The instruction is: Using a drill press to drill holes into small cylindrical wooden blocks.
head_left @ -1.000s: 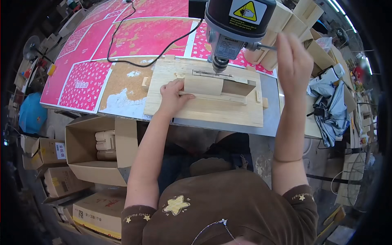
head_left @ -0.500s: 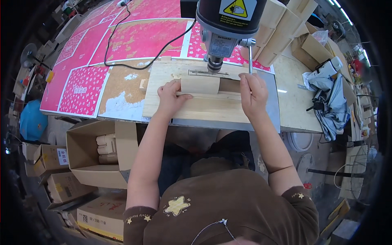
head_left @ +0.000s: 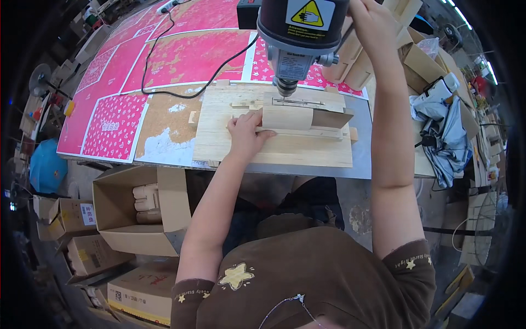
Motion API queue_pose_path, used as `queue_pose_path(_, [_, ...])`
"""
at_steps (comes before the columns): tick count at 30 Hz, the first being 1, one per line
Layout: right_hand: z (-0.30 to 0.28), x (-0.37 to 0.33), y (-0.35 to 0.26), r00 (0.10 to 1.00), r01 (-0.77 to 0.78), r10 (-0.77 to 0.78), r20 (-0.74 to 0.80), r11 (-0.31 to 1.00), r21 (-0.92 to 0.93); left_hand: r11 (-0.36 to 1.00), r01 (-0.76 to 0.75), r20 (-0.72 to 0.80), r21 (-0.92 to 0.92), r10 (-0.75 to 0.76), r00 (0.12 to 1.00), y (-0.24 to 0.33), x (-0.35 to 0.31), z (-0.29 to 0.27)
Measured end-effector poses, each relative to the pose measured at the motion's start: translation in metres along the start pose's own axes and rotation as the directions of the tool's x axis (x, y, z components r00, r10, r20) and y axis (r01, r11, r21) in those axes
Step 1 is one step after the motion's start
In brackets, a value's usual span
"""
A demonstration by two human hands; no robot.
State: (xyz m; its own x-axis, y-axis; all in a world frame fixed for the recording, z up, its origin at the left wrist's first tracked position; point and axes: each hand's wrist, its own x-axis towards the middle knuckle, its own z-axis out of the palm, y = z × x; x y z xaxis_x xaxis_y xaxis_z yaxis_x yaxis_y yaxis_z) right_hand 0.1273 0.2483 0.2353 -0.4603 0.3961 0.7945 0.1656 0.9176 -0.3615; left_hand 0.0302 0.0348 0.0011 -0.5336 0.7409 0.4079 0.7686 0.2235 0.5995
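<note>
My left hand is closed on the left end of a pale, curved wooden piece, thumb in front and fingers behind. The piece lies in a wooden jig with a slotted top strip, set on a flat wooden board. Just above it is the chuck of a drill press, with a thin bit pointing down. High at the top edge, my right hand is closed around the press's feed lever; some of its fingers are cut off by the frame.
A black cable crosses the pink-patterned table. Wooden pieces stand behind the press, beside an open carton and a grey cloth bundle. An open box holding wooden pieces sits below the table's left front.
My right hand has swung up and away from beside the wooden piece, turning the lever from hanging down to pointing up. My left hand and the wooden piece have shifted right.
</note>
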Motion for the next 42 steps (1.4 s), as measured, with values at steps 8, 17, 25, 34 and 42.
queue_pose_path(8, [-0.014,-0.125,-0.055,0.999,-0.021,0.017,0.029,0.993,0.120,0.994,0.107,0.070,-0.019,-0.106,0.992,-0.003,-0.004,-0.008])
queue_pose_path(17, [0.039,-0.175,-0.008,0.976,0.182,-0.165,-0.140,0.977,0.112,0.999,0.041,0.044,0.020,-0.042,0.998,-0.002,-0.001,-0.002])
queue_pose_path(25, [-0.006,-0.058,-0.049,0.990,-0.022,0.052,-0.134,0.975,0.219,0.989,0.138,0.080,-0.047,-0.134,0.988,-0.002,-0.003,-0.010])
queue_pose_path(34, [0.019,-0.051,0.009,0.995,-0.100,0.102,0.005,0.956,0.274,0.892,0.256,0.119,-0.371,-0.228,0.966,-0.011,0.009,0.007])
queue_pose_path(42, [0.019,-0.188,0.036,0.874,0.013,0.058,0.482,0.990,-0.143,0.895,0.092,0.001,-0.437,-0.101,0.995,0.000,0.001,-0.039])
